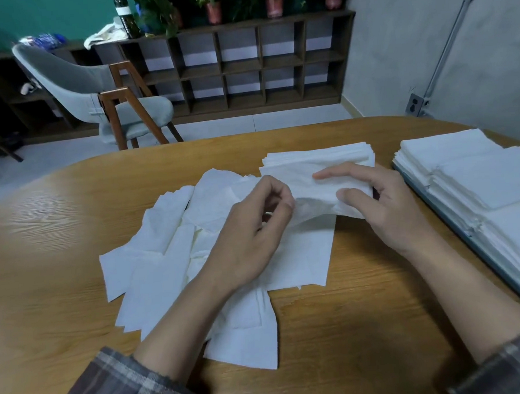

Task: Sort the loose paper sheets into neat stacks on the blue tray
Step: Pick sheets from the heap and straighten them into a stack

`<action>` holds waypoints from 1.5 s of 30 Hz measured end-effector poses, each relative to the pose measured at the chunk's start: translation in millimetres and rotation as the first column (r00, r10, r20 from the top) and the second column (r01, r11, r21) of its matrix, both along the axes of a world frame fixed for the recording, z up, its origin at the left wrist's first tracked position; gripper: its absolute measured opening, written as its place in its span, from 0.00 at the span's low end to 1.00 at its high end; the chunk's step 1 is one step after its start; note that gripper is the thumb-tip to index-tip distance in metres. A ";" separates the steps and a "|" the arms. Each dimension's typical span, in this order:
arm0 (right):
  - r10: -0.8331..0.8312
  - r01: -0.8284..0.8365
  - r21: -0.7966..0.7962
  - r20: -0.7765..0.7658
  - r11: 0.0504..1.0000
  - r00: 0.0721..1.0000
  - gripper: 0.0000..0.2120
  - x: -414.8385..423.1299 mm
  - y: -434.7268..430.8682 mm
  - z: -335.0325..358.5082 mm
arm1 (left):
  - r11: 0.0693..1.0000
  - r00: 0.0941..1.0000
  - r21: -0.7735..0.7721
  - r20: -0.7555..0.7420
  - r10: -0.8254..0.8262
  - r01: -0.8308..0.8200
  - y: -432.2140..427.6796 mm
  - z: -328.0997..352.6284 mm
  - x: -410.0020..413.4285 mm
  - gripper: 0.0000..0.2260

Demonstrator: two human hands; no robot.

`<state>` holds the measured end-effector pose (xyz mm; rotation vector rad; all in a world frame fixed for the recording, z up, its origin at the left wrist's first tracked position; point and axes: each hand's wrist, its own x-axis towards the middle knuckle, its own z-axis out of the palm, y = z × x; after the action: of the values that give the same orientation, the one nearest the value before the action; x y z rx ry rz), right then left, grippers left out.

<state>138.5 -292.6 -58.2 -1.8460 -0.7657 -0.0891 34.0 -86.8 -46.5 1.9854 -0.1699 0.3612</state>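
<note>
- The table [44,238] shows bare wood at the far left, out to its curved far edge.
- The loose sheets [165,262] lie in an overlapping, crooked heap left of centre. Its near corner is close to the left forearm's plaid sleeve [118,385].
- The left hand [248,233] hovers over the heap with its back up. Its fingers [278,193] are curled in, pinching the left end of a single sheet [309,191].
- That sheet is lifted off the table and sags, crumpled, between the two hands.
- A small stack [317,157] sits just behind the hands, its edges roughly squared.
- The right hand [389,211] grips the sheet's right end, forefinger stretched flat along the top and thumb pressed against it in front.
- A strip of bare wood lies between the right hand and the blue tray [516,288].
- On the tray, neat stacks [468,174] sit side by side, touching, and fill it to its left rim; the tray runs out of view at the right.
</note>
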 end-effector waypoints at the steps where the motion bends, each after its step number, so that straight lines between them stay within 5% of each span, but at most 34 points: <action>1: 0.057 -0.057 -0.014 0.000 0.998 0.998 0.15 -1.9 -0.5 2.3 | 1.000 0.999 -0.008 0.033 0.014 -0.013 -1.1 1.0 -0.8 0.06; 5: 0.134 -0.137 -0.028 -0.092 0.990 0.987 0.20 -8.4 1.9 2.4 | 0.994 0.986 -0.062 0.132 0.099 -0.092 -2.8 -0.2 0.6 0.05; 8: 0.058 -0.056 0.021 -0.107 0.998 0.993 0.14 -8.8 5.3 -0.6 | 0.990 0.981 -0.072 0.142 0.130 -0.121 -3.7 -1.5 0.3 0.05; 15: -0.075 0.140 0.289 -0.223 0.947 0.972 0.03 -5.6 4.6 9.0 | 0.987 0.992 -0.145 -0.114 0.059 -0.075 1.2 -0.8 2.2 0.18; 20: 0.093 0.114 0.396 -0.466 0.911 0.880 0.03 -3.5 5.8 9.1 | 0.914 0.947 -0.278 0.040 0.318 -0.295 7.4 2.8 2.3 0.18; 23: 0.190 0.024 0.372 -0.525 0.928 0.830 0.11 -5.3 6.7 8.5 | 0.904 0.922 -0.258 0.099 0.375 -0.340 10.9 5.3 3.1 0.17; 27: 0.291 -0.075 0.382 -0.549 0.921 0.783 0.22 -9.1 7.8 10.2 | 0.920 0.934 -0.216 0.072 0.349 -0.327 12.7 5.6 5.6 0.16; 37: 0.312 -0.125 0.359 -0.530 0.925 0.789 0.23 -16.6 13.1 9.3 | 0.943 0.968 -0.237 0.037 0.249 -0.234 4.7 4.8 2.3 0.19; 45: 0.256 -0.107 0.341 -0.427 0.934 0.867 0.26 -18.5 16.2 12.6 | 0.902 0.901 -0.145 0.100 0.423 -0.407 8.6 -5.7 7.4 0.19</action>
<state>119.9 -276.4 -45.7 -1.4062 -0.5445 0.3357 41.4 -78.2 -52.2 1.8687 0.1982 0.7596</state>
